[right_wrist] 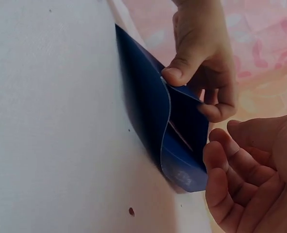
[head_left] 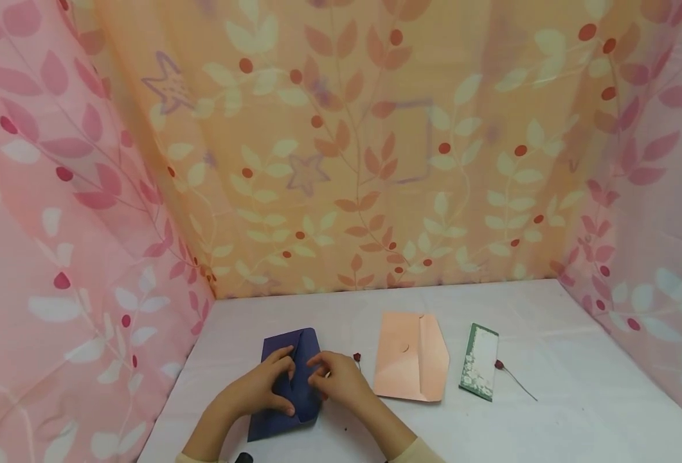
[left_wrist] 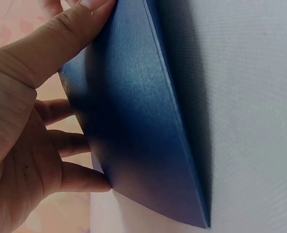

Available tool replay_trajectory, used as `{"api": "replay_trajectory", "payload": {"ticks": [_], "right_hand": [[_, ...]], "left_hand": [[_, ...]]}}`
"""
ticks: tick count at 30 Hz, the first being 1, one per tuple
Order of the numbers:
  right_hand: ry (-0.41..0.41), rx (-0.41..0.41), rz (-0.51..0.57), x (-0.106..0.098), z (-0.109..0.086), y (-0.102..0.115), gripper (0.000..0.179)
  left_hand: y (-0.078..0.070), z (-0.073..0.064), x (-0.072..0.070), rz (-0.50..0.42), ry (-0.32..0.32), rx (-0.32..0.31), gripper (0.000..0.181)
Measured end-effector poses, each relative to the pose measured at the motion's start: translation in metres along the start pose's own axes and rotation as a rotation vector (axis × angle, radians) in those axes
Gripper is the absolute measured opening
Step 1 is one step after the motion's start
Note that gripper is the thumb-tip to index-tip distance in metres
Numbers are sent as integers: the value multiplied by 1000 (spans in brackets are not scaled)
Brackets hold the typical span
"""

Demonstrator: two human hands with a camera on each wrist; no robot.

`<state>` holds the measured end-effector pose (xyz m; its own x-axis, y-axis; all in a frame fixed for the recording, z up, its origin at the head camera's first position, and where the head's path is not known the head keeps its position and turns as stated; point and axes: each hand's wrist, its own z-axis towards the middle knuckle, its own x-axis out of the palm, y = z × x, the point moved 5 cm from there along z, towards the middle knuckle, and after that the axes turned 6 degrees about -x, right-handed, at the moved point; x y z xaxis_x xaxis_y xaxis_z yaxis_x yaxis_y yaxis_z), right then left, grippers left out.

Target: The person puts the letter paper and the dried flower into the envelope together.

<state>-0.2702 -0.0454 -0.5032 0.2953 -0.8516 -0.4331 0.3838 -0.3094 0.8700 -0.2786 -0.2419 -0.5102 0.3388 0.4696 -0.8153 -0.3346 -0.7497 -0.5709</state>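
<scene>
A dark blue envelope (head_left: 305, 397) lies at the left of the table with its flap side toward the right. My left hand (head_left: 260, 389) grips it, thumb on the front panel and fingers along the mouth edge. In the right wrist view the envelope (right_wrist: 146, 99) bows apart at its mouth, and a thin pale line shows inside. Close by the flap is my right hand (head_left: 343, 384), its fingers loosely bent. No object shows between them, and whether the fingertips touch the flap cannot be told.
To the right lies a peach envelope (head_left: 397, 357) with its flap unfolded. Beyond it are a green-and-white floral card (head_left: 481, 360) and a dried red rose (head_left: 499, 364) on a thin stem. Another small rose (head_left: 357, 357) lies beside my right hand. A black object (head_left: 244, 458) pokes in at the bottom edge.
</scene>
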Motion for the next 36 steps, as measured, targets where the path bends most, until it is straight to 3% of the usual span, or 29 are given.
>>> {"api": "replay_trajectory", "payload": {"ticks": [6, 13, 19, 36], "right_hand": [[-23, -17, -58, -10, -5, 5, 26], [-74, -75, -321, -27, -6, 3, 27], [-130, -116, -430, -41, -4, -3, 25], [-212, -80, -442, -72, 0, -32, 25]], "left_hand": [[-3, 3, 0, 16, 3, 10, 58], [-6, 5, 3, 8, 16, -2, 56], [-3, 3, 4, 4, 23, -41, 57], [3, 1, 0, -17, 27, -48, 58]]}}
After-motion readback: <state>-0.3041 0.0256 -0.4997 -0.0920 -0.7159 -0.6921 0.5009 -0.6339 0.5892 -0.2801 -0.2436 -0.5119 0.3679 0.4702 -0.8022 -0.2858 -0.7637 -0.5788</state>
